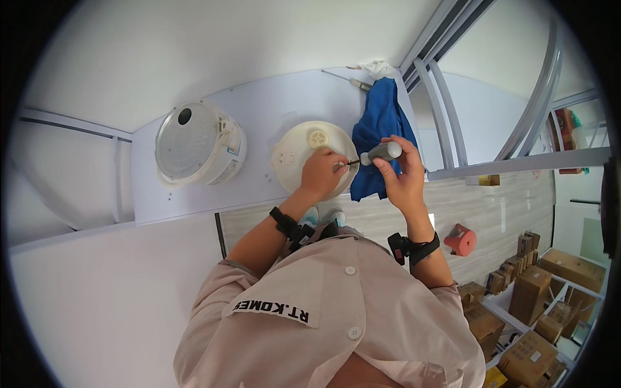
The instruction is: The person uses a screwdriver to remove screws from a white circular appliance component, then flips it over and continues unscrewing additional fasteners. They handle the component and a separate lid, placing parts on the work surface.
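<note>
My right hand (406,176) is closed round the grey handle of a screwdriver (386,152), whose thin shaft points left. At the shaft's tip the fingers of my left hand (321,173) are pinched together. Whatever sits in that pinch is too small to make out. Beneath the left hand lies a round cream-coloured plastic part (292,173), with a small spoked disc (317,139) on its far side. A blue cloth (387,110) is spread to the right of this part, under the screwdriver.
A white drum-shaped appliance (234,158) stands at the left of the pale table (259,97). Another thin tool (359,84) and a crumpled white piece (380,69) lie at the far right. Metal frame bars (446,110) rise on the right. A red stool (460,240) and cardboard boxes (530,294) are beyond.
</note>
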A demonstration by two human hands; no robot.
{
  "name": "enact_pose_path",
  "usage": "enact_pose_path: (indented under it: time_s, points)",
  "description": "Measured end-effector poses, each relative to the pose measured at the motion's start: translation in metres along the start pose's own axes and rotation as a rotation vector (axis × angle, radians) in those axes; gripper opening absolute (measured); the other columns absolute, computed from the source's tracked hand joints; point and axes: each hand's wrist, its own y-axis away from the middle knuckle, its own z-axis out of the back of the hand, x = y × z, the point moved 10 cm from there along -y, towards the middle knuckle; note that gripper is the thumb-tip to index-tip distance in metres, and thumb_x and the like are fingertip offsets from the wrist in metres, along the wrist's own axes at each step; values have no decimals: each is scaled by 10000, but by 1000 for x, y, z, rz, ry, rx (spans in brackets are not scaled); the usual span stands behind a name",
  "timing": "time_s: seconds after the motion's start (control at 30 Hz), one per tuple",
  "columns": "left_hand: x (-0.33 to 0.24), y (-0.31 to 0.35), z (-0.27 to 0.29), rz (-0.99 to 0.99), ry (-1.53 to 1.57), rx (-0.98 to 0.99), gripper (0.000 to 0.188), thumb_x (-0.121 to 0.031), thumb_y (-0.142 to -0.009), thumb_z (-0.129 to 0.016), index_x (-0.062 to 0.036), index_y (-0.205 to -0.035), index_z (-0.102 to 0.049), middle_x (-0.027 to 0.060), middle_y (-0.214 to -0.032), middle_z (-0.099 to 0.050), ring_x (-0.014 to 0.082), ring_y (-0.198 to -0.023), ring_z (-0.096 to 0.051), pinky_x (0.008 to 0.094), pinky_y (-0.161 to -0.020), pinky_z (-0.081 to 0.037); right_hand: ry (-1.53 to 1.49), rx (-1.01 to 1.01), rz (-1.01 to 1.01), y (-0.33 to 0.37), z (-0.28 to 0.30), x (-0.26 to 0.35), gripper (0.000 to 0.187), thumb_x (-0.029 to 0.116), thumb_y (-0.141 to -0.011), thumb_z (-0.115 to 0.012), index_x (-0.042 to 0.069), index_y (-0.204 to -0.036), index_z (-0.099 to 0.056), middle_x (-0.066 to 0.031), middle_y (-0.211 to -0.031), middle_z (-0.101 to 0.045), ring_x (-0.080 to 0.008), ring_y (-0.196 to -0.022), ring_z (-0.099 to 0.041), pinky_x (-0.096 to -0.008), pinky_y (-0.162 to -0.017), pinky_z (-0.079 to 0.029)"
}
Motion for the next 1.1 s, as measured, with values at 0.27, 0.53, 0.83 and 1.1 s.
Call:
enact_pose_path:
  time_s: [0.27, 0.53, 0.83, 1.1]
  points:
    - [3, -3, -3, 20, 4, 37, 172, -247, -898, -857, -121, -1015, -855, 48, -1038, -744, 276, -992, -729, 415, -821, -579, -35, -7, -19, -5, 2, -1, 518, 38, -969, -844, 8, -1424, -599, -180, -1342, -712, -263, -1190, -741, -375, -1027, -608]
    - [4, -7, -3, 55, -5, 90, 231, -276, -835, -896, -136, -1014, -848, 24, -1083, -746, 270, -1023, -739, 399, -856, -592, 27, 43, -11, -7, -3, 0, 508, 64, -945, -873, 18, -1385, -624, -159, -1314, -718, -257, -1174, -739, -366, -981, -610]
    - [6, -7, -4, 77, -16, 127, 249, -284, -830, -909, -142, -1024, -848, 19, -1112, -743, 265, -1075, -727, 403, -892, -584, 20, 7, -7, -4, -1, 1, 482, 90, -921, -906, 15, -1313, -634, -150, -1272, -713, -250, -1128, -744, -358, -943, -612]
    - [6, -6, -4, 74, -15, 131, 250, -290, -837, -911, -145, -1031, -849, 16, -1124, -744, 260, -1070, -731, 402, -890, -585, 38, 24, 41, -4, -6, 8, 510, 93, -913, -910, 21, -1333, -630, -153, -1270, -709, -256, -1111, -742, -358, -921, -612]
